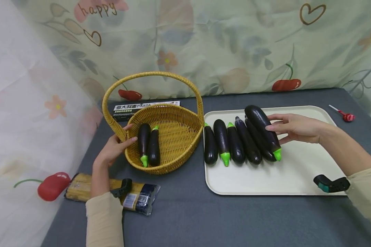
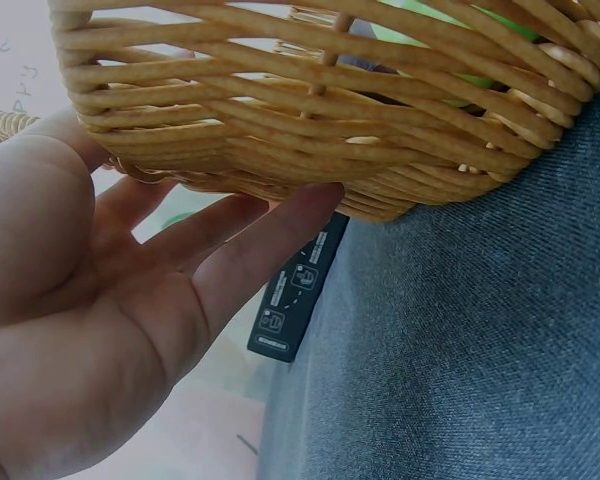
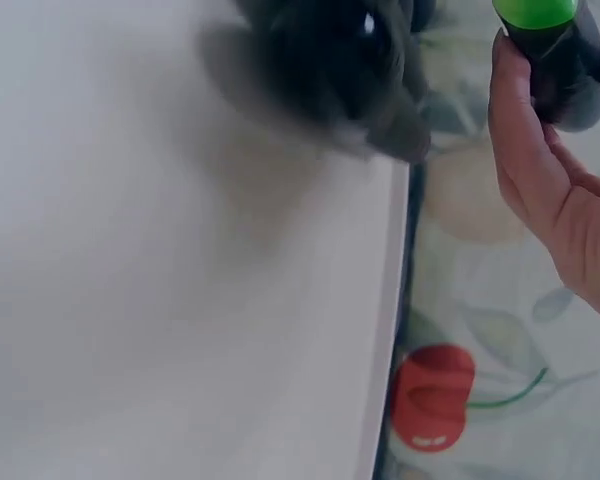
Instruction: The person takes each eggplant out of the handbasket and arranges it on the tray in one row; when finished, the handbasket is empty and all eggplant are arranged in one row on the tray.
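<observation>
My right hand grips a dark eggplant with a green cap, thumb on its near side, raised above the white tray. In the right wrist view the same eggplant stands between thumb and fingers. Several more eggplants lie in a row on the tray's left part. At the left, my left hand holds the side of a wicker basket, thumb over the rim. The left wrist view has its fingers against the basket's outer wall. Two eggplants lie inside the basket.
Behind the basket is a black pasta box. A bag of spaghetti lies under the left forearm. A red-wrapped lollipop rests right of the tray. The basket's tall handle arches overhead. A printed curtain hangs behind.
</observation>
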`<state>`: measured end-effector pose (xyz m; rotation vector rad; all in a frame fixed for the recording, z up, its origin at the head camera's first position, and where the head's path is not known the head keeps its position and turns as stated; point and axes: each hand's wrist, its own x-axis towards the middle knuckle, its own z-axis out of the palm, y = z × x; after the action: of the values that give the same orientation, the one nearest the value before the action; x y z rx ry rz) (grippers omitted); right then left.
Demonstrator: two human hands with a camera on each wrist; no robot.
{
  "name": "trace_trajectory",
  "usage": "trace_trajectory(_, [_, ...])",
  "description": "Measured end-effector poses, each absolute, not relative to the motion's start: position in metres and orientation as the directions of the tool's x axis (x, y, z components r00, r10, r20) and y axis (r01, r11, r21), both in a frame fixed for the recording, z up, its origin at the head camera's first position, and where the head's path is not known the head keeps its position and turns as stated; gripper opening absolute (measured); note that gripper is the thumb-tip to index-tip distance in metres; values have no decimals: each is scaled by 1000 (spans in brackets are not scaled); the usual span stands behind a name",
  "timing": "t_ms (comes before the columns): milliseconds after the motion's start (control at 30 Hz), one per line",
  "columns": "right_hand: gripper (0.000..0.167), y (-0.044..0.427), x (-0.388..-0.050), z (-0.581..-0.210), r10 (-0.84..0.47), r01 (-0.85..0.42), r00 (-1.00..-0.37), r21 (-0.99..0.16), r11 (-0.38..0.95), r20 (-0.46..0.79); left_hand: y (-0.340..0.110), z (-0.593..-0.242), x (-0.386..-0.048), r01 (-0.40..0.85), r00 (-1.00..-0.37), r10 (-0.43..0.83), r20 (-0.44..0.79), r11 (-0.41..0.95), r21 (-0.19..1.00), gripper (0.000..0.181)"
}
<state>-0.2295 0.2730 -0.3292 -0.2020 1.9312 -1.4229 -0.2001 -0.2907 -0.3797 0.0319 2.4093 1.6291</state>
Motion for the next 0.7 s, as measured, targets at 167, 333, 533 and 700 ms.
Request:
trace_trajectory(167, [71, 292, -238, -340, -467, 317, -741, -865, 390, -483, -291, -381, -200, -122, -972, 144, -186, 365, 923, 77])
trace_trajectory(333, [75, 306, -246, -354, -445, 362, -739, -856, 370, -505, -291, -381, -199, -119, -972, 148, -180, 351, 929, 77])
trace_trajectory(533, [78, 316, -251, -373, -414, 426, -731, -837, 343, -542, -291, -380, -199, -105, -974, 151, -168, 352, 930, 74])
trace_trajectory(700, [78, 315, -253, -383, -406, 438, -733, -835, 333, -546, -290, -378, -198, -108, -974, 152, -169, 349, 931, 73])
